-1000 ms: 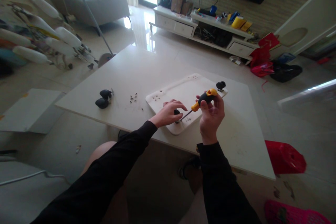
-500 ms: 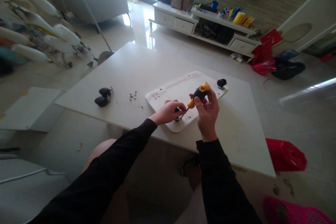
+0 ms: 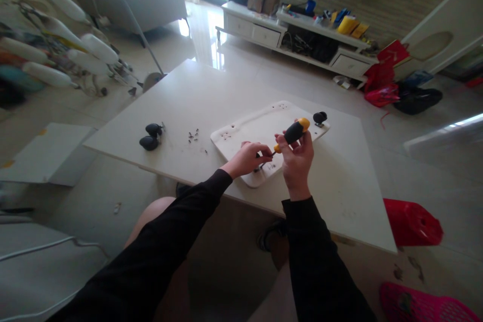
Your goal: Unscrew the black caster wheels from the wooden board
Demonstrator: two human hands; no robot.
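Note:
My right hand (image 3: 298, 161) is closed around the black and yellow handle of a screwdriver (image 3: 296, 131), which slants down to the left. My left hand (image 3: 251, 158) is pinched at the screwdriver's thin shaft, close over the near corner of a white board (image 3: 241, 136) with rounded corners and small holes. At that corner, the shaft's tip meets a metal plate; a dark caster there is mostly hidden by my left fingers. Another black caster (image 3: 320, 118) stands upright on the board's far right corner. Left of the board lie several small screws (image 3: 193, 135) and two black casters (image 3: 150, 137).
The board rests on a white table (image 3: 169, 100) with its near edge at my knees. A red stool (image 3: 413, 222) stands beyond the table's right corner, and a pink basket (image 3: 422, 304) below it. A white box (image 3: 41, 156) is on the floor at the left.
The screwdriver's handle has turned in my right hand, its yellow end now facing differently. My left fingers stay by the shaft. The whole view has shifted slightly.

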